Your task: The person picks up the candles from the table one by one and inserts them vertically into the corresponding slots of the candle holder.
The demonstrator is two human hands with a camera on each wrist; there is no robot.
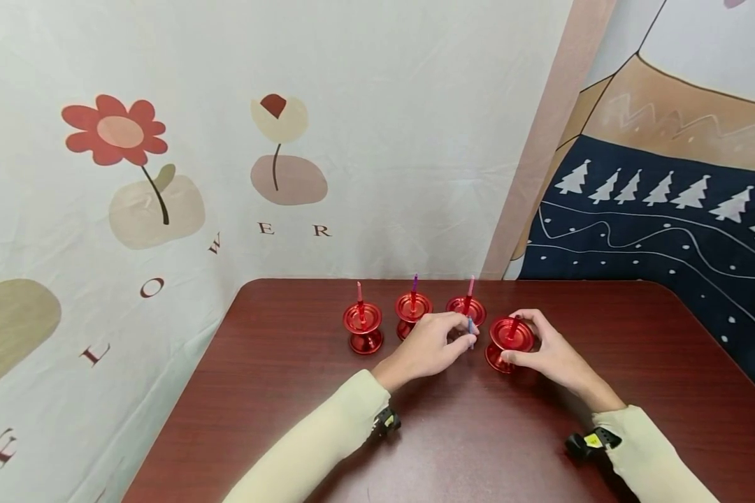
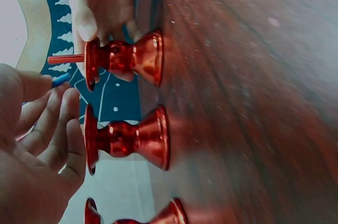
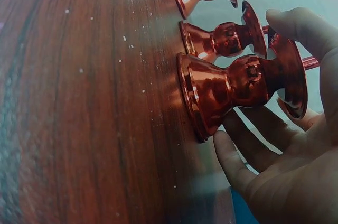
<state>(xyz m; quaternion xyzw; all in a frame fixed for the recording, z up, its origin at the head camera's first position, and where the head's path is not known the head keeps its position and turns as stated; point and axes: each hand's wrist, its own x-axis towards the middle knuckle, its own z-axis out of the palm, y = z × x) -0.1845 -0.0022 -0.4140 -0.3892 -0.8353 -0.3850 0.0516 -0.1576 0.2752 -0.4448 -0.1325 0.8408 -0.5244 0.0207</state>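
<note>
My left hand [image 1: 429,345] pinches a thin blue candle [image 1: 470,331] between thumb and fingertips; its blue end [image 2: 61,80] shows in the left wrist view. To its right, my right hand [image 1: 555,358] grips a shiny red metal candle holder [image 1: 508,337] by the dish, thumb in front and fingers behind. A narrow red tube stands up from that dish with no candle visible in it. Whether the base [image 3: 193,102] touches the table cannot be told. Behind the left hand is another red holder [image 1: 463,306] with a pink candle [image 1: 471,286].
Further left stand a holder [image 1: 413,304] with a purple candle [image 1: 415,282], partly behind the left hand, and a holder [image 1: 363,318] with a pink candle [image 1: 359,290]. All are on a dark red-brown wooden table [image 1: 270,391]. A printed cloth [image 1: 384,140] hangs behind.
</note>
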